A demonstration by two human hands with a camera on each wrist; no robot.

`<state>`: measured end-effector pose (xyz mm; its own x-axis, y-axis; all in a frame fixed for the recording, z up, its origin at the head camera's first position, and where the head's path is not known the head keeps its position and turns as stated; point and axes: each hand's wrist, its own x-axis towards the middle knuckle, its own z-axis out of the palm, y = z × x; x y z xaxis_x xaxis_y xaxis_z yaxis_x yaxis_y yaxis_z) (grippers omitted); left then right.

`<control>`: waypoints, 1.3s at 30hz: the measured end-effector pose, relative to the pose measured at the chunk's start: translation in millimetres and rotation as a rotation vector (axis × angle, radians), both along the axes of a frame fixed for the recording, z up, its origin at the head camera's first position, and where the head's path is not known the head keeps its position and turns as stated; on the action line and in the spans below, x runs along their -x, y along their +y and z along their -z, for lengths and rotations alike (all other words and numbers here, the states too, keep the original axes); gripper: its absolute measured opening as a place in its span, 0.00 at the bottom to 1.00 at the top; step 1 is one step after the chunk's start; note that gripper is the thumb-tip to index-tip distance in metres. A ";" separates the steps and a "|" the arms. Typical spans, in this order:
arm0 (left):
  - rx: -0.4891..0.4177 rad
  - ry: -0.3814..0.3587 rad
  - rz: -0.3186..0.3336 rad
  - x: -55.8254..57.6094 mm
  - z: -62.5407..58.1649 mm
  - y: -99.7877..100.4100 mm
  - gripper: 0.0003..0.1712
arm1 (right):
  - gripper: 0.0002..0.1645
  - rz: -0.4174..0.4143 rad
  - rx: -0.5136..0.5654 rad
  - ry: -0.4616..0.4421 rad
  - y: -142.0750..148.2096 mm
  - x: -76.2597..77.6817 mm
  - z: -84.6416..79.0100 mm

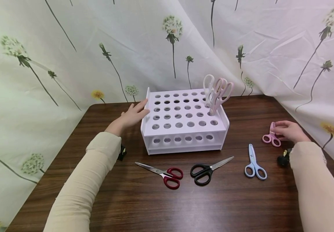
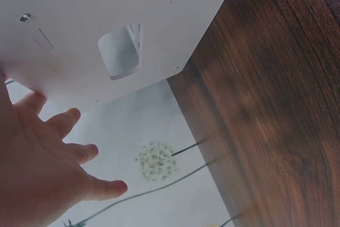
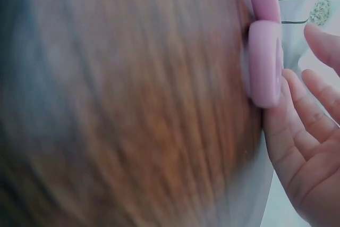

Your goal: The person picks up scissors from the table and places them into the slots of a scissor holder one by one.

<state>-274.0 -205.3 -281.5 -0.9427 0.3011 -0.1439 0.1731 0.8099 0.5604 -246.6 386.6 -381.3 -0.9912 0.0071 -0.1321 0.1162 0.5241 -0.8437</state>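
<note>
From my remote seat, I see a person's two hands at a dark wood table [image 1: 219, 206]. The right hand [image 1: 290, 131], at the far right, is loose and unclenched, its fingertips right at a small pair of pink scissors [image 1: 271, 134]; I cannot tell how firmly they touch. The pink scissors are on the table near its right edge, handles towards me.

The left hand [image 1: 131, 116] has its fingers spread and grasps nothing; it lies against the left side panel of a white rack [image 1: 184, 133] with rows of round holes. The left wrist view shows a rounded cutout in that panel.

At the rack's right side, white scissors [image 1: 209, 102] and pale pink scissors [image 1: 217, 102] stand in holes, handles up. On the table in front of the rack lie red-handled scissors [image 1: 160, 172], blades pointing left, and black-handled scissors [image 1: 209, 169], blades pointing right. Light blue scissors [image 1: 252, 159] lie between the black pair and the right hand, blades pointing away from me. Behind hangs a white cloth [image 1: 143, 58] printed with dandelions.
</note>
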 end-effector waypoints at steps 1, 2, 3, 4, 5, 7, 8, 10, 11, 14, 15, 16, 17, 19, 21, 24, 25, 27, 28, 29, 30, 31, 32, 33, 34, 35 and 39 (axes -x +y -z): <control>0.001 0.000 0.000 0.1 0.1 -0.1 0.35 | 0.43 0.003 -0.015 -0.002 -0.5 0.1 0.2; 0.002 0.000 0.000 0.2 0.2 -0.1 0.35 | 0.44 0.000 -0.031 -0.003 -0.7 0.3 0.2; 0.002 0.000 0.000 0.2 0.3 -0.2 0.35 | 0.44 -0.003 -0.045 -0.003 -1.0 0.6 0.4; 0.003 0.001 0.001 0.3 0.4 -0.3 0.35 | 0.43 -0.005 -0.056 -0.003 -1.5 0.7 0.4; 0.005 0.000 0.001 0.4 0.5 -0.4 0.35 | 0.43 -0.009 -0.068 -0.002 -2.1 0.7 0.3; 0.007 -0.001 0.002 0.6 0.8 -0.6 0.35 | 0.42 -0.019 -0.091 0.001 -3.4 1.2 0.0; 0.007 -0.001 0.003 0.7 0.8 -0.6 0.35 | 0.42 -0.027 -0.104 0.000 -4.1 1.4 -0.3; 0.008 -0.001 0.003 0.7 0.9 -0.8 0.35 | 0.43 -0.032 -0.133 -0.003 -5.4 1.9 -1.0; 0.007 -0.002 0.004 0.8 0.9 -0.8 0.35 | 0.43 -0.035 -0.152 -0.006 -6.0 2.1 -1.6; 0.004 -0.001 0.005 0.8 0.9 -1.0 0.35 | 0.44 -0.030 -0.193 -0.021 -8.0 2.3 -3.1; 0.004 -0.002 0.005 0.7 1.0 -1.0 0.35 | 0.44 -0.024 -0.201 -0.028 -8.4 2.3 -3.3; 0.005 -0.003 0.004 0.6 1.0 -0.9 0.35 | 0.44 -0.018 -0.209 -0.034 -9.1 2.2 -3.6; 0.005 -0.003 0.004 0.6 1.1 -0.9 0.35 | 0.44 -0.016 -0.214 -0.038 -9.9 1.9 -4.0; 0.008 -0.003 0.003 0.5 1.3 -0.9 0.35 | 0.44 -0.010 -0.224 -0.042 -11.0 1.5 -4.0; 0.010 -0.003 0.002 0.6 1.5 -0.9 0.35 | 0.47 -0.006 -0.238 -0.044 -11.8 1.0 -4.0; 0.013 -0.001 0.001 0.9 1.7 -1.0 0.35 | 0.50 -0.002 -0.269 -0.035 -13.2 0.4 -3.5; 0.013 -0.001 0.000 1.1 1.9 -0.9 0.35 | 0.51 0.001 -0.281 -0.030 -13.7 0.3 -3.4; 0.014 0.001 0.000 1.4 2.2 -0.8 0.35 | 0.51 0.008 -0.300 -0.023 -14.4 0.4 -3.6; 0.013 0.001 0.000 1.5 2.3 -0.8 0.35 | 0.49 0.013 -0.306 -0.018 -15.0 0.5 -3.8; 0.014 0.000 0.000 1.7 2.3 -0.7 0.35 | 0.47 0.021 -0.308 -0.019 -15.7 0.5 -4.2; 0.014 0.000 0.001 1.9 2.4 -0.7 0.35 | 0.44 0.030 -0.312 -0.019 -16.2 0.7 -4.5; 0.015 -0.001 0.000 2.0 2.4 -0.6 0.35 | 0.42 0.039 -0.317 -0.020 -16.7 0.8 -5.0; 0.015 -0.001 0.001 2.0 2.3 -0.5 0.35 | 0.40 0.050 -0.321 -0.024 -17.3 0.9 -5.5; 0.014 -0.002 0.000 2.0 2.2 -0.4 0.35 | 0.38 0.060 -0.325 -0.029 -17.8 0.9 -5.8; 0.014 -0.002 0.000 2.0 2.0 -0.3 0.35 | 0.36 0.067 -0.332 -0.031 -18.3 0.8 -6.2; 0.013 -0.002 0.000 1.8 1.9 -0.2 0.35 | 0.35 0.073 -0.340 -0.035 -18.4 0.7 -6.5; 0.009 0.001 0.000 1.3 1.6 0.1 0.35 | 0.36 0.073 -0.357 -0.035 -17.1 -0.6 -6.9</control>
<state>-275.3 -205.2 -283.0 -0.9428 0.2998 -0.1460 0.1737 0.8152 0.5525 -246.0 369.5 -374.4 -0.9813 0.1298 -0.1421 0.1898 0.7741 -0.6039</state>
